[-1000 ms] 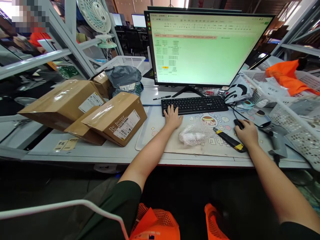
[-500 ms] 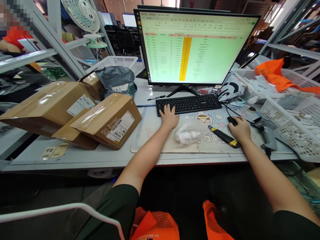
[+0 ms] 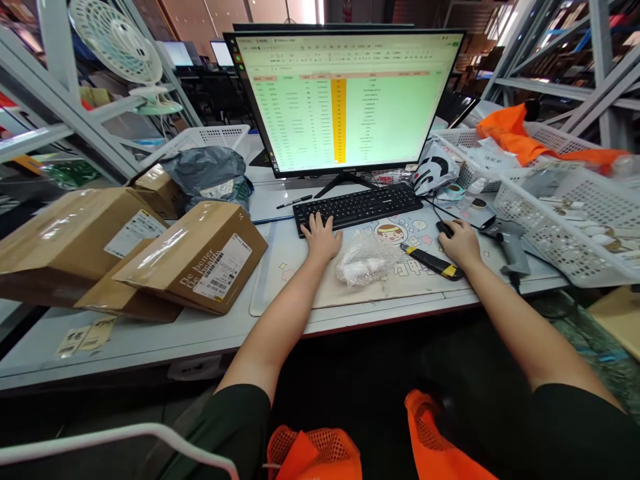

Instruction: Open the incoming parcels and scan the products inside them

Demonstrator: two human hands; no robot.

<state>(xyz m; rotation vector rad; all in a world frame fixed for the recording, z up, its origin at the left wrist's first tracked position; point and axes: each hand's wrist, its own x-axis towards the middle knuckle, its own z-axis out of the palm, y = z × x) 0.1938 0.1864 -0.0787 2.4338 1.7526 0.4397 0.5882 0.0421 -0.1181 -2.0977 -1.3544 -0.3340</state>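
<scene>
My left hand [image 3: 323, 240] rests with fingers spread on the left end of a black keyboard [image 3: 370, 204]. Over a black computer mouse [image 3: 444, 229] my right hand [image 3: 463, 245] is curled, covering much of it. Between the hands, on a printed desk mat [image 3: 280, 293], lies a clump of bubble wrap [image 3: 367, 260] with something white inside. Just left of my right hand is a black and yellow utility knife [image 3: 431, 261]. Behind the keyboard stands a monitor [image 3: 385, 107] showing a spreadsheet with one orange column.
Cardboard boxes [image 3: 200, 253] and a grey plastic parcel [image 3: 205, 173] are stacked at left. A barcode scanner [image 3: 514, 250] lies right of the mouse, beside white baskets [image 3: 575, 227]. A pen [image 3: 294, 202] lies behind the keyboard. A fan [image 3: 117, 43] stands back left.
The camera view has turned slightly to the right, so the desk things appear shifted left. Both hands keep their places on the keyboard and the mouse.
</scene>
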